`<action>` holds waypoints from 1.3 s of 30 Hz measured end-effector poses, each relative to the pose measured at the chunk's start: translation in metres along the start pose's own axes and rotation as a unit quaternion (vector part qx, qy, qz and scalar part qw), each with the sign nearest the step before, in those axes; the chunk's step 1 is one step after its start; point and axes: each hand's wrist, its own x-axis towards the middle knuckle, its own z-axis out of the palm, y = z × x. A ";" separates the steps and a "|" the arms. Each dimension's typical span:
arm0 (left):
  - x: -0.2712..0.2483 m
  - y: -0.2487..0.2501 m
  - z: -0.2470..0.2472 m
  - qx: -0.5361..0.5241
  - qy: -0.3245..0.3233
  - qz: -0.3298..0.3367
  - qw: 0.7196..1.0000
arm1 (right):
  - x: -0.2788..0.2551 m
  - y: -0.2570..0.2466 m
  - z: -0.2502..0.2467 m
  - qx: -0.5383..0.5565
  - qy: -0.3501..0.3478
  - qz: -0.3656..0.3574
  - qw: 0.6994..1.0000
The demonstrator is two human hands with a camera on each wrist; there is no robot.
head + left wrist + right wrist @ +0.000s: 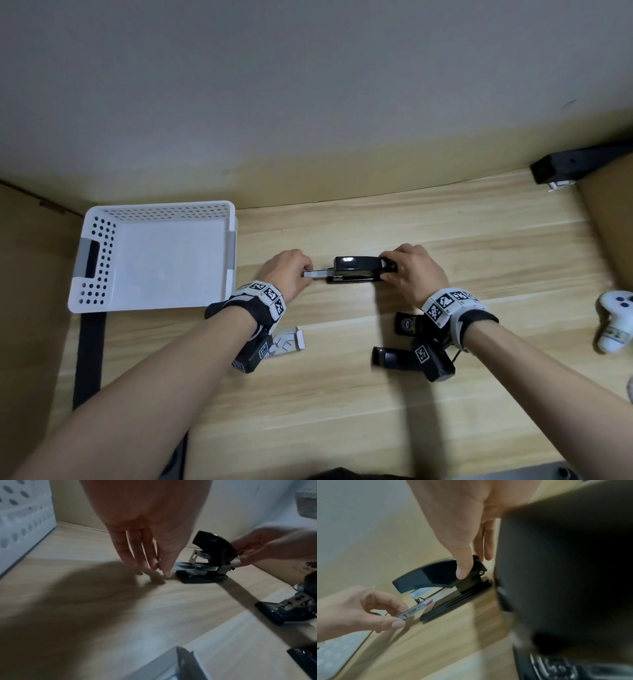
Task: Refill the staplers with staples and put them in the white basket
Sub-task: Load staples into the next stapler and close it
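At mid-table, left hand (287,272) pinches the end of a silver staple tray (317,273) between thumb and fingertips; tray sticks out left from the front of a black stapler (359,270). Right hand (412,270) grips the stapler's rear end, thumb on the near side, fingers curled over the far side. Stapler lies on the wooden table (342,411), long axis left-right, base flat, black top arm raised off the tray in the wrist views. Whether staples sit in the tray: cannot tell.

White basket (154,257) stands just left of the left hand, against the far wall, perforated sides, nothing visible inside it. Open box of staples (286,342) lies near side of the left wrist, partly hidden by the wrist camera. Two more black staplers near the right wrist: one (406,323) just below the hand, another (390,356) nearer still, both partly covered by the wrist mount. White controller (616,320) at the far right edge of the table. Black bracket (561,166) in the far right corner. Black strap (89,356) runs along the table's left edge, near side of the basket.
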 end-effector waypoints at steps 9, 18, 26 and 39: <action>0.010 -0.016 -0.001 -0.157 -0.006 -0.057 0.986 | 0.017 0.001 0.002 0.083 -0.043 0.028 0.995; 0.015 -0.014 -0.003 -0.189 0.006 -0.087 0.978 | 0.019 -0.002 0.005 0.076 -0.039 0.053 0.995; 0.011 -0.004 0.004 -0.282 0.021 -0.169 0.944 | 0.020 -0.004 0.008 0.083 -0.026 0.072 0.994; 0.013 0.018 0.006 -0.513 0.015 -0.261 0.818 | 0.017 -0.008 0.008 0.142 0.013 0.080 0.986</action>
